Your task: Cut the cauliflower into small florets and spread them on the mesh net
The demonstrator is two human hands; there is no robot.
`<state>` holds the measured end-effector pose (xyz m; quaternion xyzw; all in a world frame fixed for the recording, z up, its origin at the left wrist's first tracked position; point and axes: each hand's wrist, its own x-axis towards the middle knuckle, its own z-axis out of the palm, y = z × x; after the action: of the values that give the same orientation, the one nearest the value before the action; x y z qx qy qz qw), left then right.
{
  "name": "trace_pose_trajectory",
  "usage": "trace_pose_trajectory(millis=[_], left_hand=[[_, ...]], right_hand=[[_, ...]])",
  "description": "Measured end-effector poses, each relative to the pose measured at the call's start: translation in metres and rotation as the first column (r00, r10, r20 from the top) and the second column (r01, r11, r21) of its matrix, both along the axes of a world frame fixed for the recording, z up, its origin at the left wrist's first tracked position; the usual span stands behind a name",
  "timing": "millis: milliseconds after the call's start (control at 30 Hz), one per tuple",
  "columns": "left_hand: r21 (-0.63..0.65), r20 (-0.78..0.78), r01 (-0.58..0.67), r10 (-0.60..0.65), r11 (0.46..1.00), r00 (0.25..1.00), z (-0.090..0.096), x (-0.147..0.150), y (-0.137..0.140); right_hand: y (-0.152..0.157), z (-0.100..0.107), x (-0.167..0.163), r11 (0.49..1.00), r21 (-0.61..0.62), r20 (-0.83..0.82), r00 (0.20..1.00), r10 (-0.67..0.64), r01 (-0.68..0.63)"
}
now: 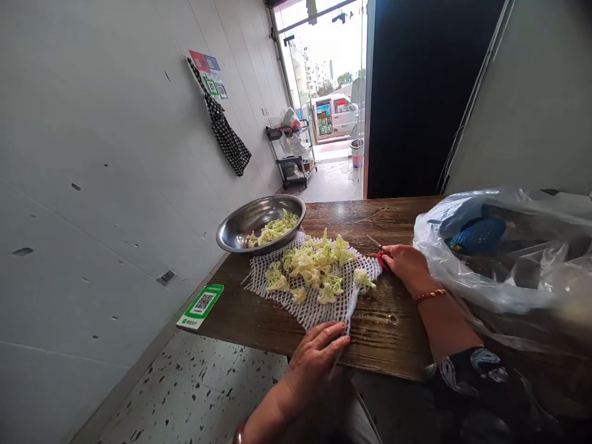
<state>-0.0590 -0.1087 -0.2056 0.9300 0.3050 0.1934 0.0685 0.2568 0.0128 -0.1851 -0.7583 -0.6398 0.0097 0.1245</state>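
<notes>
My right hand (407, 265) is closed around red-handled scissors (382, 256) at the right side of the white foam netting (305, 313). Their narrow blade points away and to the left; most of the handle is hidden by my fingers. My left hand (317, 354) lies at the table's near edge, fingers stretched out over the netting's near corner. Cut cauliflower florets (308, 265) are heaped on the netting, with one floret (363, 279) apart at its right. Beyond them, a steel basin (235, 237) holds more cauliflower pieces (277, 229) and sits tilted.
A clear plastic bag (432, 246) with blue netting (481, 234) inside takes up the table's right side. Near the left edge of the wooden table (393, 333) lies a green QR-code card (202, 306). A wall stands left; a cart (291, 154) is near the glass doorway.
</notes>
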Motion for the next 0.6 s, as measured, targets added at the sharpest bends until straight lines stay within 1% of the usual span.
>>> trace_pose_trajectory(millis=[100, 233, 433, 600], left_hand=[[-0.032, 0.052, 0.029, -0.028, 0.999, 0.998, 0.003, 0.0, 0.003], [-0.079, 0.095, 0.042, -0.035, 0.996, 0.995, 0.005, 0.0, 0.006], [-0.142, 0.147, 0.076, -0.054, 0.987, 0.988, 0.005, -0.004, 0.011], [-0.165, 0.246, 0.113, -0.07, 0.98, 0.967, 0.006, -0.008, 0.018]], right_hand=[[-0.003, -0.001, 0.009, 1.0, -0.009, -0.023, 1.0, -0.017, 0.017], [-0.011, -0.003, 0.026, 0.999, -0.004, -0.048, 0.998, -0.052, 0.051], [-0.024, -0.01, 0.056, 0.975, 0.08, -0.025, 0.978, -0.206, 0.207], [-0.028, -0.014, 0.069, 0.963, 0.158, -0.014, 0.975, -0.22, 0.219]])
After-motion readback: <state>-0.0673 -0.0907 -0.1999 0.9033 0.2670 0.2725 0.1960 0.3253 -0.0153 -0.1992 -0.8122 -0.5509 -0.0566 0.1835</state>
